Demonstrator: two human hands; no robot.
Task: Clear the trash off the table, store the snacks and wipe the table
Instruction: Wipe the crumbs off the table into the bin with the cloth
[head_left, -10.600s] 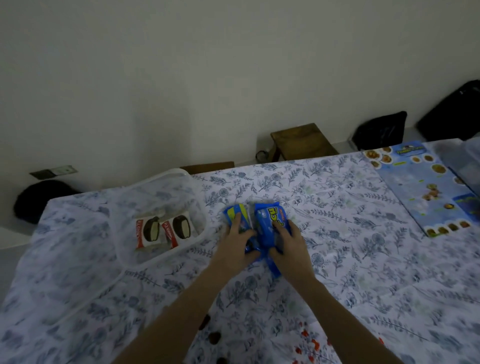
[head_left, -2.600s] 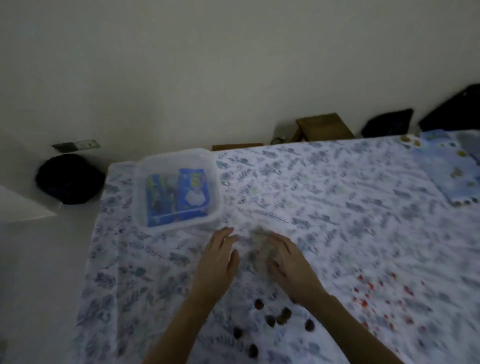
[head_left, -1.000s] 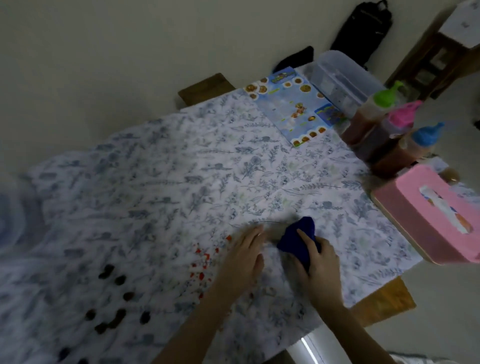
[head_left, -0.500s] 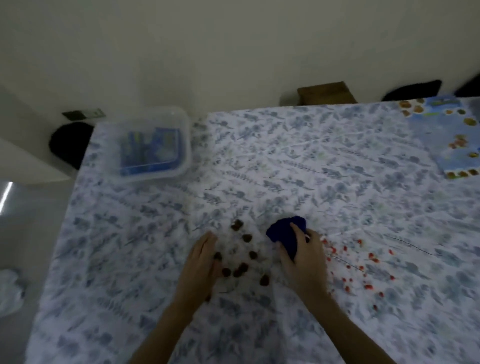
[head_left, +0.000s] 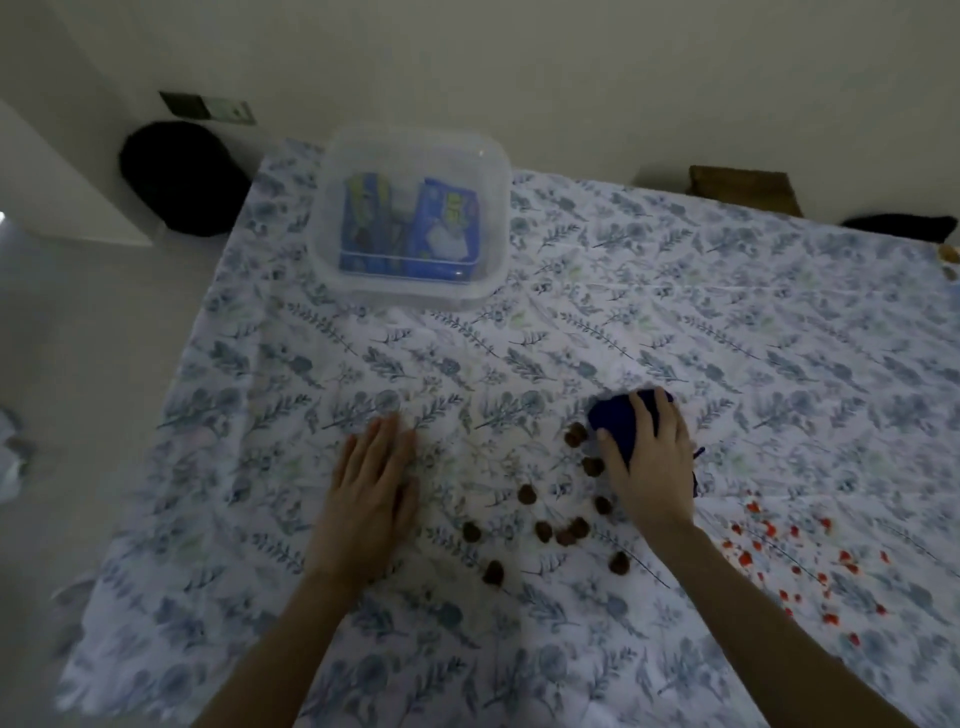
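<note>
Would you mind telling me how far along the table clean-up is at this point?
Storing looks done: the blue snack packets sit inside the clear plastic container. Wiping is in hand: the right hand presses a dark blue cloth onto the floral tablecloth, while the left hand lies flat and empty. Left to clear: the brown crumbs between the hands and the red specks to the right.

Black bag (head_left: 182, 179) on floor by wall outlet (head_left: 208, 107).
</note>
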